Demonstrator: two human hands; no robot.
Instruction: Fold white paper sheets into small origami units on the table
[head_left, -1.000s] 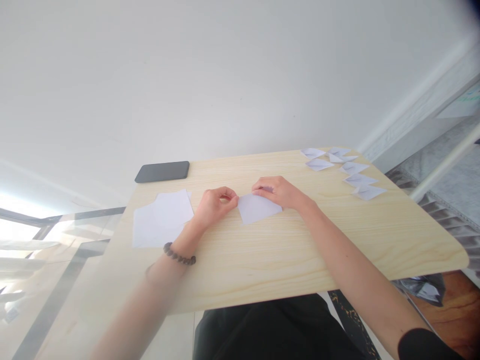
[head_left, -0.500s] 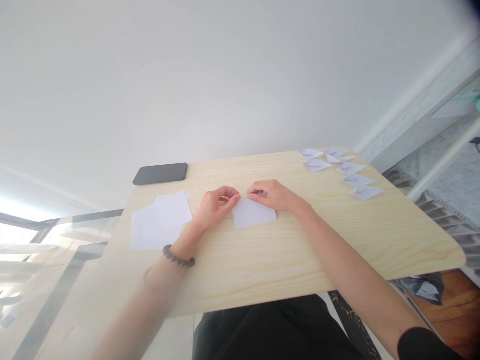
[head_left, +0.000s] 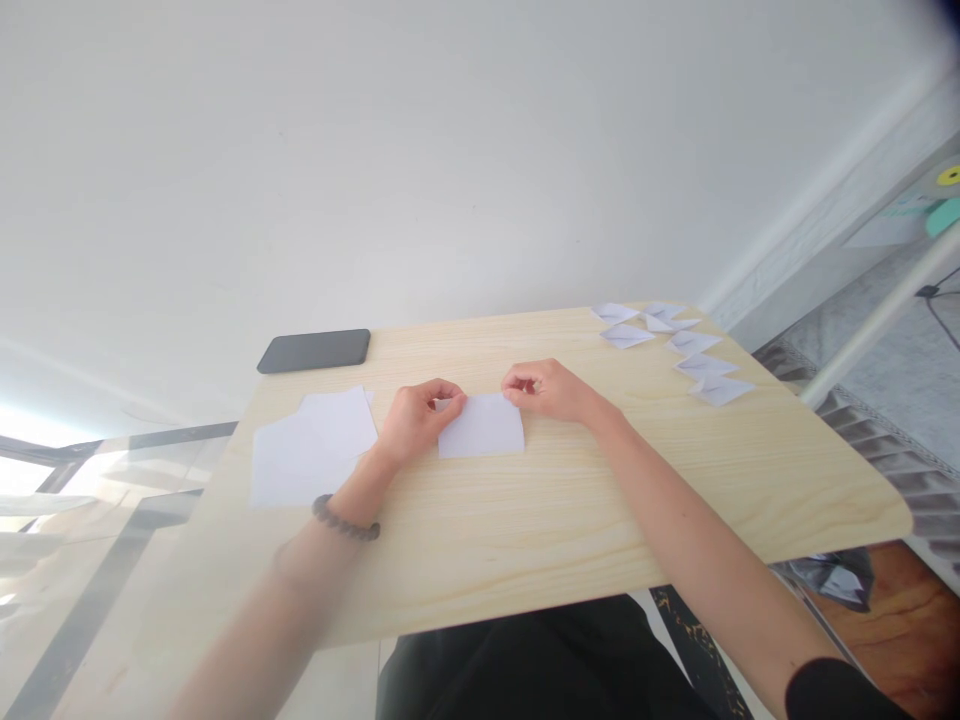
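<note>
A white sheet of paper [head_left: 481,428], roughly rectangular, lies in front of me on the wooden table [head_left: 480,560]. My left hand [head_left: 421,420] pinches its upper left corner between thumb and fingers. At the upper right corner, my right hand [head_left: 546,388] has thumb and fingertips closed on the paper's edge. Left of my left hand rest several loose white sheets [head_left: 304,450], overlapping one another. Whether the paper between my hands is a single layer or folded, I cannot tell.
A dark phone [head_left: 313,350] lies at the table's back left. Several folded white paper pieces [head_left: 697,366] are grouped at the back right. Behind the table rises a pale wall [head_left: 450,170]. Below its right front edge is a dark plastic bag [head_left: 836,578].
The paper between my hands has shifted left and turned squarer to me. My left hand has moved slightly left, and the gap between my hands has widened. The view has shifted slightly.
</note>
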